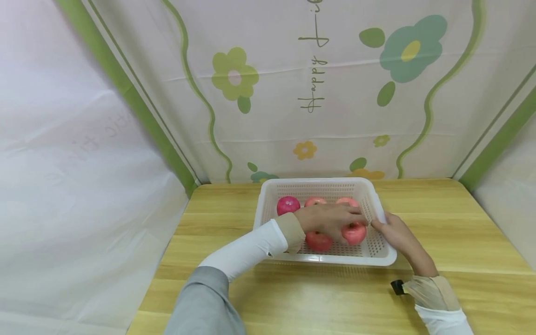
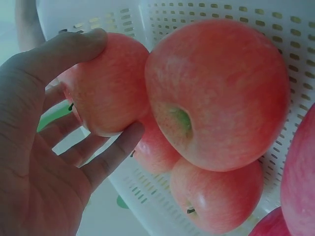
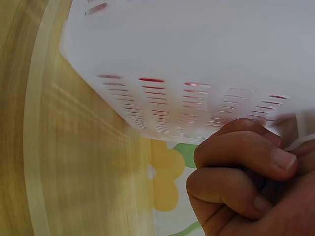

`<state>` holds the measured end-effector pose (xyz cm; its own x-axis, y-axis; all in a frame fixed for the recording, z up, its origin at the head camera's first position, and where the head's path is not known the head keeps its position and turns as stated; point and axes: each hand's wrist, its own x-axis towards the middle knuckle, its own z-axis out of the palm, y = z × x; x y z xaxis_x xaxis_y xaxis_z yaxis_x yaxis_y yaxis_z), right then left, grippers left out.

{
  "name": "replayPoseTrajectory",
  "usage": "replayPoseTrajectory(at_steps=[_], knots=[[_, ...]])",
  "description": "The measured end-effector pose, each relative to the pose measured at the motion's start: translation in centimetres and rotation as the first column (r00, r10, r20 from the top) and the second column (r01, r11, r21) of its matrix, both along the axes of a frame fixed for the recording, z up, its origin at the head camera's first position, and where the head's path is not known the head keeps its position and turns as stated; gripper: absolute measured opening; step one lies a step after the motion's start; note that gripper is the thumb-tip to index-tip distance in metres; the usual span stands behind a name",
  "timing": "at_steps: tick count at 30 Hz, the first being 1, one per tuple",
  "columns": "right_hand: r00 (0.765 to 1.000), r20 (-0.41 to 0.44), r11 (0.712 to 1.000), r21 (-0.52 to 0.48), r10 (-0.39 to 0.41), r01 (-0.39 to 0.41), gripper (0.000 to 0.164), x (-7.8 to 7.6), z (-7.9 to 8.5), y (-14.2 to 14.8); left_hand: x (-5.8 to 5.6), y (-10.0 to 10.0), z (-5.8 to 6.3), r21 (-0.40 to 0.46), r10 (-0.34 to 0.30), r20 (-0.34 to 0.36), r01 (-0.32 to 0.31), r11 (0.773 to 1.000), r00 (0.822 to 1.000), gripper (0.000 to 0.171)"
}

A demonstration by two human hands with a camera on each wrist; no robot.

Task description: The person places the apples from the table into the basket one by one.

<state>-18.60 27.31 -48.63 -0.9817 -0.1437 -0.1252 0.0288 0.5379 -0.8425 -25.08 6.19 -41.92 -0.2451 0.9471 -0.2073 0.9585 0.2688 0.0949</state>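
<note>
A white plastic basket with slotted walls holds several red apples. Reaching in over the near side, my left hand curls its thumb and fingers around an apple inside. A larger-looking apple sits right beside that one in the left wrist view, with another apple lower down. At the basket's left end lies a darker red apple. My right hand grips the rim at the right end, its fingers curled against the outer wall in the right wrist view.
The basket stands on a wooden table, close to its far edge. Behind it hangs a white cloth printed with flowers and lettering. Another white cloth hangs along the left side.
</note>
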Motion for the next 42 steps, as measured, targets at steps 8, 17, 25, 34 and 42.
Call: replayPoseTrajectory(at_steps=[8, 17, 25, 34, 42], knots=[[1.000, 0.007, 1.000, -0.001, 0.000, 0.000, 0.062, -0.1, 0.0, -0.1, -0.2, 0.4, -0.8, -0.078, 0.039, 0.057, -0.035, 0.996, 0.998, 0.069], [1.000, -0.007, 1.000, -0.009, 0.001, -0.001, 0.060, -0.1, -0.1, 0.1, -0.2, 1.0, -1.3, -0.097, -0.033, 0.039, 0.037, 0.995, 0.999, 0.067], [1.000, -0.008, 1.000, -0.012, -0.001, 0.000, 0.060, -0.2, -0.2, 0.1, -0.3, 1.1, -2.2, -0.110, -0.018, 0.054, 0.024, 0.994, 0.998, 0.070], [1.000, 0.002, 1.000, -0.015, -0.010, 0.010, 0.060, -0.2, -0.3, 0.1, -0.3, 1.3, -2.9, -0.094, -0.041, 0.059, 0.046, 0.994, 0.997, 0.071], [1.000, -0.007, 1.000, 0.000, -0.014, 0.014, 0.059, -0.2, -0.3, 0.1, -0.5, 1.2, -3.0, -0.102, -0.026, 0.070, 0.033, 0.994, 0.997, 0.077]])
